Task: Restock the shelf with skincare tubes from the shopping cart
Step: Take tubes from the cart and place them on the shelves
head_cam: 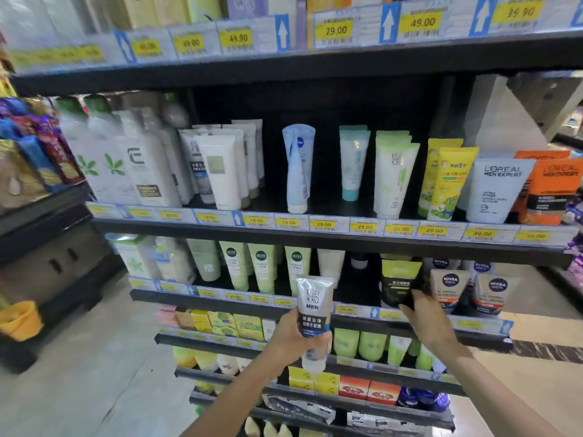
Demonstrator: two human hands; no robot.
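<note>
The left hand (pixel 295 334) holds a silver tube (pixel 314 316) in front of the shelf (pixel 315 302). The fingers are curled around the lower half of the tube, near its white cap, which points down. The tube stands almost upright, and its upper part with the word MEN sticks out above the hand. The right hand (pixel 424 316) reaches to the same shelf, further right. Its fingers touch the lower part of a black tube (pixel 396 283) with a green top, which stands on the shelf beside the Nivea tubes (pixel 449 287). I cannot tell whether this hand grips the black tube or only touches it.
</note>
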